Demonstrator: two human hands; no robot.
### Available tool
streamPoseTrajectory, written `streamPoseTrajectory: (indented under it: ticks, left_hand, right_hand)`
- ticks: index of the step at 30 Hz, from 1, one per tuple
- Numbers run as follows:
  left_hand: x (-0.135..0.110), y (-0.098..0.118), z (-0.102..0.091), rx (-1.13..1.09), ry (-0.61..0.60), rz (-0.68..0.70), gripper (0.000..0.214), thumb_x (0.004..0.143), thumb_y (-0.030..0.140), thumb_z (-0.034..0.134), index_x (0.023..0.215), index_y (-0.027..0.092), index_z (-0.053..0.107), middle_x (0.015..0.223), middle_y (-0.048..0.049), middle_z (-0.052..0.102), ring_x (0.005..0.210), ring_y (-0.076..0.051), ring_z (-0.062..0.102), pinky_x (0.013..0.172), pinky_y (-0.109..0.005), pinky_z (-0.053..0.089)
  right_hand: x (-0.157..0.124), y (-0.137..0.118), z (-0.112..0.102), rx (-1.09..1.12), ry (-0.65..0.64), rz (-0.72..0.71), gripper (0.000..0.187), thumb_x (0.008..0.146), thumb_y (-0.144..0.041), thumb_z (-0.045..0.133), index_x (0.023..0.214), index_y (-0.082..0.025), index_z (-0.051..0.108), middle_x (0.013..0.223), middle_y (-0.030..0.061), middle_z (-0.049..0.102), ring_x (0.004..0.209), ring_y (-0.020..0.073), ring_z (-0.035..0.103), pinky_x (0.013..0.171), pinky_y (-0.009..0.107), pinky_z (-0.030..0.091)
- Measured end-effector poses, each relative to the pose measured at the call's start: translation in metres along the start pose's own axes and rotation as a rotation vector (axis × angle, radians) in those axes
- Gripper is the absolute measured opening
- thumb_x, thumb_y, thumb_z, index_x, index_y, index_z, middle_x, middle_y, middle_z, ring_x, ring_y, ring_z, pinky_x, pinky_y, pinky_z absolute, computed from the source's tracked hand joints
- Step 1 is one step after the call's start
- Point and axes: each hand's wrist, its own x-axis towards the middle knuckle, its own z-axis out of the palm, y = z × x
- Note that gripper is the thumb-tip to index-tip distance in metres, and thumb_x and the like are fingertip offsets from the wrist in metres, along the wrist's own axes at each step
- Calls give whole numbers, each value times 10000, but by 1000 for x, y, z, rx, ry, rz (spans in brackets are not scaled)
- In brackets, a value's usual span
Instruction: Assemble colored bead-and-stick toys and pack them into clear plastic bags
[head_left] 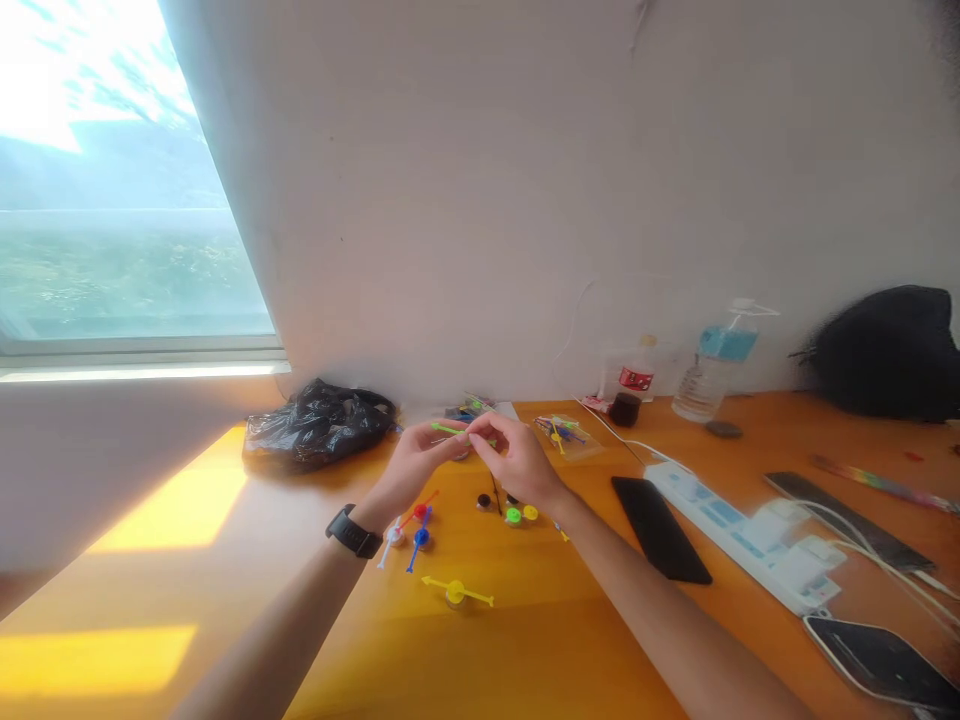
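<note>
Above the table, my left hand (420, 458) and my right hand (519, 462) meet fingertip to fingertip. A light green arrow spinner (448, 428) is pinched between them, its middle hidden by the fingers. On the table below the left hand sit a red arrow spinner (420, 511), a white one (395, 537) and a blue one (422, 538). Closer to me is a yellow arrow spinner (455, 593). Under the right hand stand a green round base (513, 516), a yellow base (530, 513) and a black base (484, 501).
A black plastic bag (319, 430) is at the left back. Behind my hands lies a clear bag of coloured arrows (568, 436). On the right are a black phone (660, 530), a white power strip (731, 535) with cables, a cola bottle (636, 380) and a water bottle (712, 370).
</note>
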Motion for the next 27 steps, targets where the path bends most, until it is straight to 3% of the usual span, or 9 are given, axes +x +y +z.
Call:
streamPoseTrajectory:
  ticks: [19, 27]
  left_hand:
    - [4, -3, -6, -41, 43, -24, 384, 802, 387, 847, 1089, 140, 784, 995, -116, 802, 919, -229, 729, 840, -329, 551]
    - [4, -5, -9, -5, 113, -20, 353, 749, 348, 881, 1024, 146, 790, 954, -105, 811, 862, -226, 744, 803, -318, 556]
  right_hand:
    - [-1, -6, 0, -61, 31, -74, 186, 983, -281, 552, 963, -206, 721, 930, 32, 760, 831, 171, 680, 730, 263, 504]
    - [-1, 0, 1, -41, 11, -99, 153, 979, -253, 563, 949, -201, 703, 865, 20, 725, 737, 149, 629, 636, 243, 453]
